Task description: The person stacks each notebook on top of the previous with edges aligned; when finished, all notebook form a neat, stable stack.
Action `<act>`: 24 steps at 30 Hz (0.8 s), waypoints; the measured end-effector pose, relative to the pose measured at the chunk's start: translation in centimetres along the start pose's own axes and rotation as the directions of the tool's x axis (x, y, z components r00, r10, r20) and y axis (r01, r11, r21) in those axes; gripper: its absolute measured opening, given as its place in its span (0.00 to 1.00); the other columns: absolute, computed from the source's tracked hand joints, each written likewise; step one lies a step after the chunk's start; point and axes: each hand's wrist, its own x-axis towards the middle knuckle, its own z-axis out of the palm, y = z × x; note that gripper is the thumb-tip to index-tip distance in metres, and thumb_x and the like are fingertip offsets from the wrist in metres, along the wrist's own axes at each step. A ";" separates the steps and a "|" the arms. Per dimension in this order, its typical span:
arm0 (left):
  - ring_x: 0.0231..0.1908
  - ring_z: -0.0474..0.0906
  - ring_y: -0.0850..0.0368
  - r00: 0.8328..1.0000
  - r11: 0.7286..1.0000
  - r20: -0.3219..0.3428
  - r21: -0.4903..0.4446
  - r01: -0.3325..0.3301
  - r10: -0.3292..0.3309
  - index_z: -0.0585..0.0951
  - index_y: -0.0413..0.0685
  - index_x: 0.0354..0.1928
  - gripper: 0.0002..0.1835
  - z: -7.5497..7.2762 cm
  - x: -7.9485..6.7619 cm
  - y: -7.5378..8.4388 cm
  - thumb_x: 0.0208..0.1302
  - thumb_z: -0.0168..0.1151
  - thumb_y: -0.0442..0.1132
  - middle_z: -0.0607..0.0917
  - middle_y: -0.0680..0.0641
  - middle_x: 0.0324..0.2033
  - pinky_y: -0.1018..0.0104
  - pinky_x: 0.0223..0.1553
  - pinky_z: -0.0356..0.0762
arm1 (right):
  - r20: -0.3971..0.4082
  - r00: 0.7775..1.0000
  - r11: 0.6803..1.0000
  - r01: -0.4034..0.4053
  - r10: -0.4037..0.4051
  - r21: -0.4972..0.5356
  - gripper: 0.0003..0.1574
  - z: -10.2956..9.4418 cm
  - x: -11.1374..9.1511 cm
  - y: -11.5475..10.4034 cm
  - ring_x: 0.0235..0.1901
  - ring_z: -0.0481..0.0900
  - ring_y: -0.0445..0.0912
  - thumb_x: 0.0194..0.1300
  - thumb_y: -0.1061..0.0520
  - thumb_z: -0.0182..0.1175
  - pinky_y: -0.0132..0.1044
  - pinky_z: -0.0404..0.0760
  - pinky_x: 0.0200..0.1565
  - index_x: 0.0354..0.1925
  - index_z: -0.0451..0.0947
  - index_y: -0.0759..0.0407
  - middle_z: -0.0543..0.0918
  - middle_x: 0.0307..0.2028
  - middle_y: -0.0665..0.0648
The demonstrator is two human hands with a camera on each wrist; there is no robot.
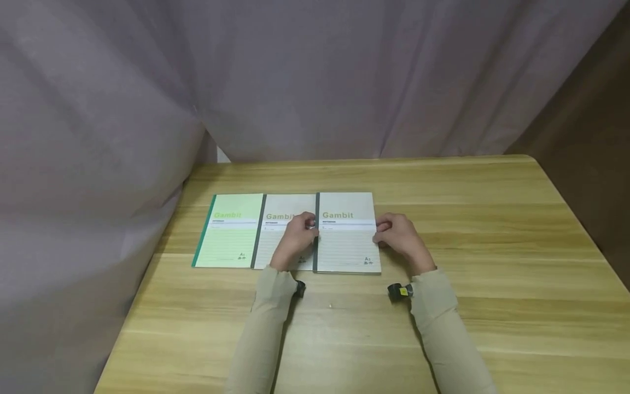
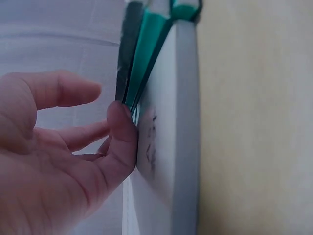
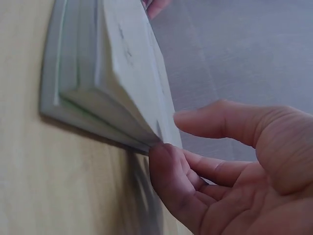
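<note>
Three notebook covers lie in a row: a green notebook (image 1: pixel 231 243), a grey notebook (image 1: pixel 273 243) in the middle, and another grey notebook (image 1: pixel 346 246) at the right. The right one tops a stack, whose layers show in the right wrist view. My left hand (image 1: pixel 293 239) touches its dark spine with a fingertip while another finger stands apart from it. At the opposite long edge, my right hand (image 1: pixel 402 238) has fingertips against the pages' side, with a gap between thumb and finger. A green spine (image 2: pixel 149 39) shows beneath the dark one in the left wrist view.
The wooden table (image 1: pixel 492 273) extends around the notebooks. A grey curtain (image 1: pixel 315 82) hangs behind it and along the left side. Black wrist cameras sit at both cuffs, and a tiny pale speck (image 1: pixel 330 306) lies between the forearms.
</note>
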 end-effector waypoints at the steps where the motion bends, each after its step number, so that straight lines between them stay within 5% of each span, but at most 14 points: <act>1: 0.42 0.77 0.51 1.000 1.000 0.006 -0.013 0.006 -0.006 0.71 0.30 0.66 0.27 -0.1 0.0 0.0 0.64 0.55 0.29 0.79 0.40 0.47 0.63 0.40 0.81 | -0.006 1.000 1.000 -0.002 0.002 -0.005 0.27 -0.1 0.0 0.0 0.37 0.81 0.52 0.60 0.69 0.61 0.39 0.84 0.41 0.58 0.73 0.77 0.80 0.41 0.65; 24: 0.39 0.82 0.48 0.998 0.994 -0.055 -0.110 0.011 -0.017 0.72 0.29 0.64 0.23 -2.9 0.3 -0.7 0.70 0.53 0.30 0.80 0.37 0.47 0.64 0.35 0.83 | -0.100 0.984 0.987 0.140 -0.149 -0.083 0.24 -0.3 0.8 -2.9 0.32 0.80 0.51 0.65 0.64 0.54 0.36 0.78 0.33 0.56 0.75 0.78 0.83 0.40 0.68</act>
